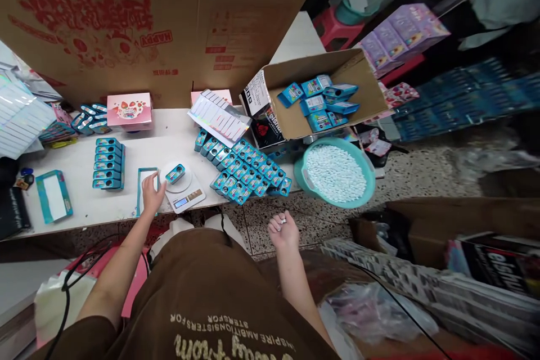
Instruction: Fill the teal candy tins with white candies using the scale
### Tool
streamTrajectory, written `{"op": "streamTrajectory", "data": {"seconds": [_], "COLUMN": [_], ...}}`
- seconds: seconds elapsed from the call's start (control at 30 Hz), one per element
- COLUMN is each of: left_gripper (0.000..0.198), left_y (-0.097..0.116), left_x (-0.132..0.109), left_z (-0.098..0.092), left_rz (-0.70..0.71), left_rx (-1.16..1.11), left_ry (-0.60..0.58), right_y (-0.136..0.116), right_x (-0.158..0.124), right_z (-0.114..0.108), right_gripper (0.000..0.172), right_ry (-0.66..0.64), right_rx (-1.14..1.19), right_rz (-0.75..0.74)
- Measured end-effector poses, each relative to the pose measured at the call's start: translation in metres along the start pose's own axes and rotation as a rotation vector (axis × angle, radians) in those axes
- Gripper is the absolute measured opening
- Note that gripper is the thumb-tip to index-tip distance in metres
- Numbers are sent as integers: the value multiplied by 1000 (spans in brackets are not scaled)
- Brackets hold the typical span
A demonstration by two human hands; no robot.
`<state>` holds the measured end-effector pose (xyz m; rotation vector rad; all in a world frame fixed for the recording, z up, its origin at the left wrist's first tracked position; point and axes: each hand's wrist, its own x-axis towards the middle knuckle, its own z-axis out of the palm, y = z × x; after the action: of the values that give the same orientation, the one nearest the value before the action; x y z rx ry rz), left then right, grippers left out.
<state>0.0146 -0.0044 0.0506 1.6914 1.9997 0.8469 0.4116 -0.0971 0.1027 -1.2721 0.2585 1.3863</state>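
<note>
A small blue tin (pixel 175 174) rests on the round pan of a white digital kitchen scale (pixel 194 198). My left hand (pixel 153 193) is at the scale's left side, fingers apart and holding nothing. Its fingertips are close to the pan and over an upright blue-edged box frame (pixel 140 194). My right hand (pixel 284 230) is palm up in front of the table edge. Its fingers are curled around a few small white pellets (pixel 283 221). To its right, a turquoise basin (pixel 370 180) holds a heap of similar pellets.
Blue tins (pixel 244 171) stand in rows right of the scale; another stack (pixel 107 163) is at left. A cardboard carton (pixel 291 124) holds several blue packs. Label sheets (pixel 219 118), pink boxes (pixel 129 111) and a large carton wall (pixel 177 28) line the back.
</note>
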Motion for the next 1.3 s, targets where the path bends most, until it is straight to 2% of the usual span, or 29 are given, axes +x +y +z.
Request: {"op": "streamTrajectory", "data": {"seconds": [0.07,0.27,0.53,0.67,0.8,0.9,1.0,1.1,1.2,1.3], "left_gripper": [34,32,33,41,63,53,44,44,44,44], "left_y": [-1,11,23,27,31,32,20,-4,-30,-46], "left_x": [1,14,28,32,30,26,22,24,34,50], "left_z": [-7,-11,-8,-1,18,27,13,-21,-54,-69], "left_rz": [-5,25,77,155,196,169,184,212,206,205], "left_rx": [-10,-23,-17,70,226,365,405,357,383,460], "left_ry": [38,27,-14,-91,-202,-345,-399,-339,-289,-329], "right_y": [4,11,14,15,18,18,17,15,16,19], "right_x": [-1,-5,-10,-11,-12,-13,-13,-10,-5,0], "right_z": [5,10,-7,-15,-17,-16,-15,-16,-15,-10], "right_gripper": [35,33,34,33,33,32,32,31,31,32], "right_ry": [-17,-15,-22,-18,-22,-9,-2,-6,4,8], "right_rx": [6,68,79,79,107,142,166,168,154,138], "right_rz": [10,24,7,-6,8,33,47,42,42,48]}}
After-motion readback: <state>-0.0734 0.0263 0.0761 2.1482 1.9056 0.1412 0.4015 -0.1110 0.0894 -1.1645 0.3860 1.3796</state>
